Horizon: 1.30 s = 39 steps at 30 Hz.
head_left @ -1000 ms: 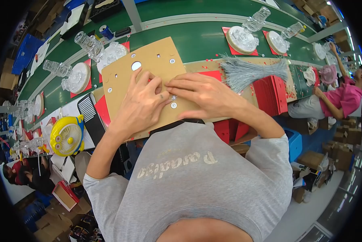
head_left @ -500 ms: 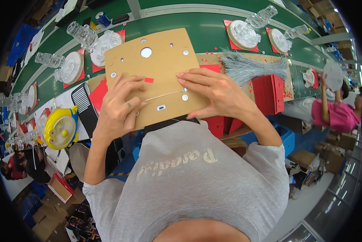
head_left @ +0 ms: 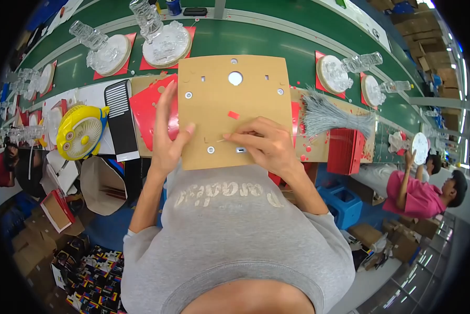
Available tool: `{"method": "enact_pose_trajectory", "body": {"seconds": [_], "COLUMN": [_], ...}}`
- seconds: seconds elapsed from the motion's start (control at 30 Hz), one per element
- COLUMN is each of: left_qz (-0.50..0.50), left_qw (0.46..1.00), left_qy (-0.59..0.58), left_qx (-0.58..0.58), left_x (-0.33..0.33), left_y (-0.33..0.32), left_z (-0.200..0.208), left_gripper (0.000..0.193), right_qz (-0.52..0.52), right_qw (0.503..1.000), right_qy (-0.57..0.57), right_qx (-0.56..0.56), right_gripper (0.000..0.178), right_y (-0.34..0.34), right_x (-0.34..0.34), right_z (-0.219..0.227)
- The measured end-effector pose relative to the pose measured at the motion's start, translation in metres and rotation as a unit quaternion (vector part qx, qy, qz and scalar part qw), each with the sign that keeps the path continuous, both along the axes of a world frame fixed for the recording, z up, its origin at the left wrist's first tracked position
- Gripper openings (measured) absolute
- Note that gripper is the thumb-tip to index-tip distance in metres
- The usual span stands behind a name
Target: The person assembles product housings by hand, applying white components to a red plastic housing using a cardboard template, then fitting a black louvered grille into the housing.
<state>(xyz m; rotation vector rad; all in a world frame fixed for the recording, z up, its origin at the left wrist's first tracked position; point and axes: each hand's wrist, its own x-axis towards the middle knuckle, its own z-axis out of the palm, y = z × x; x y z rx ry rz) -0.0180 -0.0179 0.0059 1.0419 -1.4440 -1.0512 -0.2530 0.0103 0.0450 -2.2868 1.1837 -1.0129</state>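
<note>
A brown board with a large round hole, small slots and several metal-ringed holes is held up in front of my chest. My left hand grips its left edge, thumb on the face and fingers stretched along the side. Low on the board, my right hand pinches a thin wire between thumb and forefinger; the other fingers lie over the board near a small slot. A small red strip lies on the board's face. The board's back is hidden.
Behind the board, a red sheet lies on the bench. To the right are a bundle of grey wires and stacked red panels. A yellow fan stands left. White discs with clear parts line the green bench. A person in pink works at right.
The board now appears straighter and farther right in view. My left hand has moved from its face to its left edge. My right hand has moved from its right edge to pinch the wire.
</note>
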Motion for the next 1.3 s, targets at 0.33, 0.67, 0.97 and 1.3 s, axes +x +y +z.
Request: {"method": "enact_pose_trajectory", "body": {"seconds": [0.33,0.67,0.97,1.3], "left_qz": [-0.210,-0.082,-0.213,-0.200], "left_qw": [0.945,0.868,0.930,0.925], "left_qy": [0.109,0.332,0.128,0.145], "left_qx": [0.224,0.361,0.272,0.289], "left_x": [0.021,0.021,0.038,0.031], "left_y": [0.012,0.010,0.009,0.009], "left_z": [-0.004,-0.016,-0.019,-0.016], "left_gripper": [0.100,0.101,0.105,0.107], "right_qz": [0.001,-0.013,0.045,0.071], "right_qw": [0.999,0.999,0.991,0.986], "right_qy": [0.029,0.022,0.128,0.139], "right_qx": [0.024,0.041,0.006,0.056], "right_gripper": [0.041,0.034,0.041,0.044], "right_y": [0.009,0.002,-0.001,0.001], "right_x": [0.022,0.031,0.040,0.033], "right_z": [0.003,0.011,0.016,0.023]}}
